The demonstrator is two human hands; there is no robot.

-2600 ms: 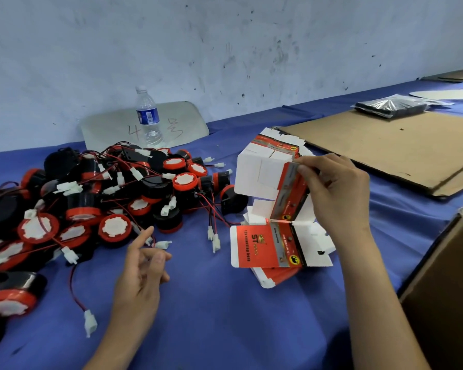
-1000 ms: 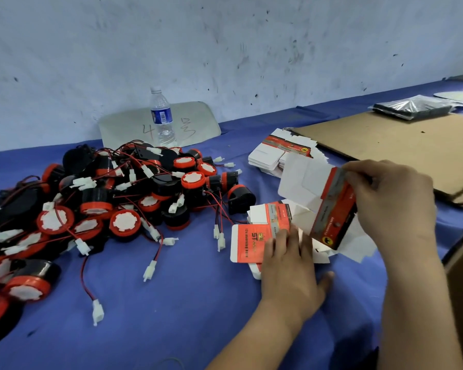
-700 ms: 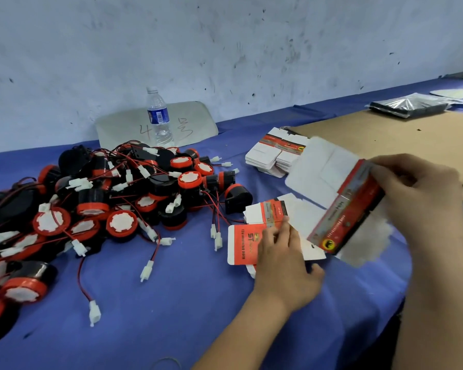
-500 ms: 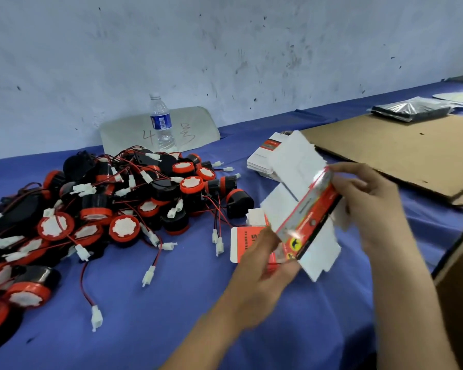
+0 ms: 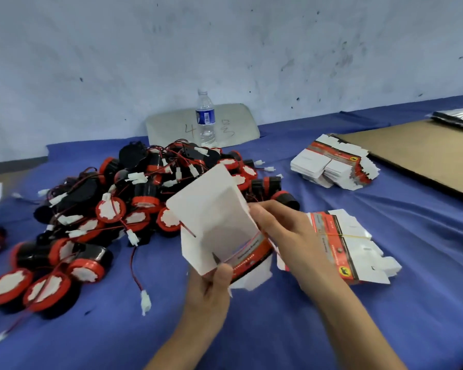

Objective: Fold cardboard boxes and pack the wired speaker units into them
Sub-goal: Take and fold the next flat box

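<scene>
The flat box (image 5: 214, 220) is held up off the blue surface (image 5: 251, 329) between both hands, plain white side toward the camera. Its long axis runs from the printed red band at its near, lower end up to a white flap at its far, upper end, leaning a little left.

The left hand (image 5: 211, 287) sits under the box's lower left corner. Its grip is a pinch, with the thumb pressed on the white face and the fingers hidden behind. The right hand (image 5: 281, 236) is at the box's right edge, about mid-length. Its grip is curled round that edge, and I cannot tell whether the fingertips are behind the card or inside it.

In my judgement the box is not yet opened into a tube. The coming move turns on the hands lying on opposite sides of the long axis, so pressing the edges toward each other should pop it square. The right hand, at the mid-length edge, looks better placed to push while the left anchors the end.

Just behind and left of the box lies the heap of speaker units (image 5: 134, 206), black and red with tangled wires. Just right of the box, under the right wrist, is a banded bundle (image 5: 342, 249) of flat boxes. Farther right and beyond it is a second stack (image 5: 332, 166). Well behind the box stands a water bottle (image 5: 205, 118).
</scene>
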